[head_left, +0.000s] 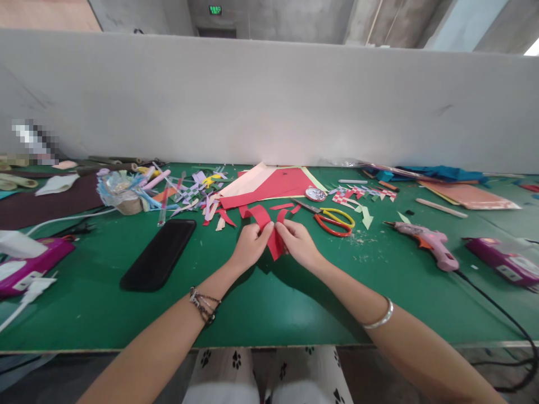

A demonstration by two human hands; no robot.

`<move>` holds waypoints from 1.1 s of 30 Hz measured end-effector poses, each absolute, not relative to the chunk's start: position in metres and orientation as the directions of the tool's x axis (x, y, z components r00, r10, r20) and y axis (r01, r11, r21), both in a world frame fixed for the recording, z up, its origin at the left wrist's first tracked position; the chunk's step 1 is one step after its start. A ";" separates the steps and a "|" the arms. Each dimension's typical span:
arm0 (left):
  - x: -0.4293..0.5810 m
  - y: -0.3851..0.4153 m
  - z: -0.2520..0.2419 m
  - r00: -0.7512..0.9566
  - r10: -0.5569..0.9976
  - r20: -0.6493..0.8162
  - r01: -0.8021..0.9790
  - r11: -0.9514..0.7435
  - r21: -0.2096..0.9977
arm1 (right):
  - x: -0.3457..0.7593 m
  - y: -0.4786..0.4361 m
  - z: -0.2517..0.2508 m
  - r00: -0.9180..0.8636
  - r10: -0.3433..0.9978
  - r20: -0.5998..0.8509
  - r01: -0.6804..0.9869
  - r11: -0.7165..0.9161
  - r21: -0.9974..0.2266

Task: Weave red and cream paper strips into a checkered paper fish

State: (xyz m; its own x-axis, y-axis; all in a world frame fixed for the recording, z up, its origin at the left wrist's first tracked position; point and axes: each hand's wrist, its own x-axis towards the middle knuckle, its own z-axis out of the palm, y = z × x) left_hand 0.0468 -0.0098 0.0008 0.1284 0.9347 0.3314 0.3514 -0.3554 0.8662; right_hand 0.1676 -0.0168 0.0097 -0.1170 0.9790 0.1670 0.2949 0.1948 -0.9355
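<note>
Between my two hands is a red paper strip (275,244), bent so that its ends curl up and its middle hangs down in a point. My left hand (251,242) pinches it from the left, thumb on top. From the right, my right hand (297,240) pinches it in the same way, close to the left thumb. Scissors with yellow and orange handles (334,220) lie just beyond my right hand, blades toward the left. Red paper sheets (269,188) and small red scraps (226,217) lie behind my hands.
A black phone (159,255) lies at left, near a purple power strip (37,264). At right are a pink glue gun (429,240) with its cord and another purple power strip (503,261). Coloured paper scraps (196,191) lie along the back, before a grey partition (269,101).
</note>
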 end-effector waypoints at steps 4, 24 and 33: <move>0.048 -0.010 0.003 0.134 0.930 0.343 0.332 -0.368 0.869 | 0.168 -0.016 0.010 -0.107 0.982 0.157 0.290 0.182 -0.940; 0.046 -0.010 0.002 0.187 0.920 0.343 0.389 -0.390 0.834 | 0.169 -0.018 0.012 -0.118 0.972 0.205 0.351 0.234 -0.907; 0.047 -0.012 0.004 0.067 0.918 0.391 0.406 -0.383 0.830 | 0.169 -0.016 0.011 -0.119 0.978 0.171 0.301 0.199 -0.933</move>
